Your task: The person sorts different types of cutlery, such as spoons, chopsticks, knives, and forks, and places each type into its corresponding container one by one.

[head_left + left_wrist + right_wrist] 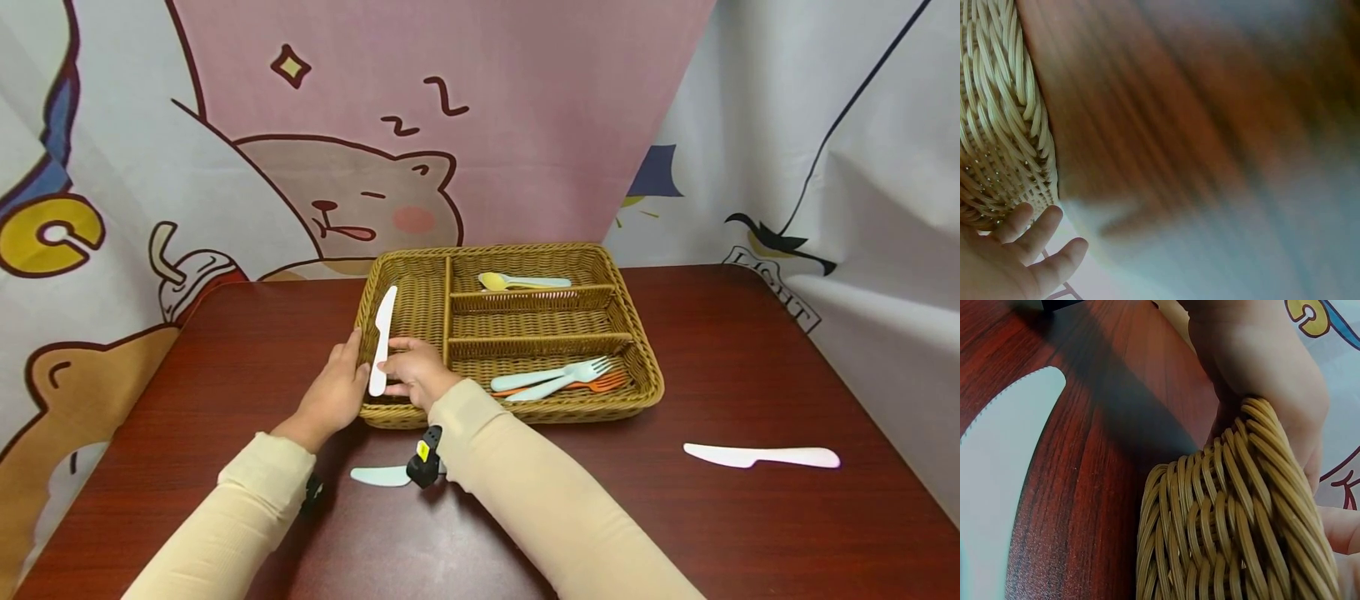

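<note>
Knife [386,317], white, is in the long left section of the basket [555,412], blade pointing to the far end. The right hand [420,371] pinches its handle, the thumb tip over it; the grip beneath is hidden, and I cannot tell whether the knife touches the basket's floor. The left hand [337,392] lies along the left rim, fingers straight, its thumb close to the handle (touching or not, I cannot tell). In the left wrist view three of its fingers are spread beside the wicker, the rest cut off, and much of that view is blurred.

A mint knife [378,476] lies on the table [750,375], its handle mostly hidden behind the right wrist's black camera [423,467]. Another white knife [795,457] lies well apart at the right.

Near section: mint forks [528,379] partly cover orange cutlery [609,382]. Far section: a yellow spoon [493,282] overlaps mint cutlery [551,282], whose ends are hard to make out.
</note>
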The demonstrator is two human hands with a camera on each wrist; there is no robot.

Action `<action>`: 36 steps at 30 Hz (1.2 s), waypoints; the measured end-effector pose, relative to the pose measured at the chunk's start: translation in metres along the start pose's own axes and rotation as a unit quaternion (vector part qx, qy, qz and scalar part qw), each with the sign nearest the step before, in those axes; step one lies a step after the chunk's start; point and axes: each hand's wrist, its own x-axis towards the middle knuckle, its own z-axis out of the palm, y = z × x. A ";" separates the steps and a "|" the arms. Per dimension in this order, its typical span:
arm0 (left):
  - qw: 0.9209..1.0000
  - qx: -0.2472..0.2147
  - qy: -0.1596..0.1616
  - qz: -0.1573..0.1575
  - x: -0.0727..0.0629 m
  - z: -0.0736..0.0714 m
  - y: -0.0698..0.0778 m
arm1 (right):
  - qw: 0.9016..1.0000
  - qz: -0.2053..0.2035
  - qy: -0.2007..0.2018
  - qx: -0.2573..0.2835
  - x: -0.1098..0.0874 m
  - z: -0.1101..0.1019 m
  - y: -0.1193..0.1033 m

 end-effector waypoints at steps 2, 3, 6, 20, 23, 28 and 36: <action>1.000 0.000 0.001 0.000 0.000 0.000 0.000 | 1.000 0.001 0.002 -0.003 0.000 0.001 0.000; 1.000 0.001 0.001 0.000 0.000 0.000 0.000 | 1.000 0.002 0.003 -0.006 0.001 0.001 0.000; 1.000 0.002 -0.001 -0.001 -0.001 -0.001 0.000 | 1.000 0.003 0.008 -0.013 0.001 0.002 0.000; 1.000 -0.004 -0.001 -0.004 0.000 0.000 -0.001 | 1.000 0.000 0.026 -0.011 0.005 0.004 0.004; 1.000 -0.005 0.000 -0.005 0.000 0.000 0.000 | 1.000 -0.004 0.025 -0.003 0.005 0.004 0.005; 1.000 -0.002 0.004 0.001 0.001 0.001 -0.001 | 1.000 -0.004 0.025 0.000 0.004 0.003 0.004; 1.000 0.001 0.013 0.012 0.001 0.001 -0.002 | 1.000 -0.013 0.014 -0.003 -0.001 0.002 0.003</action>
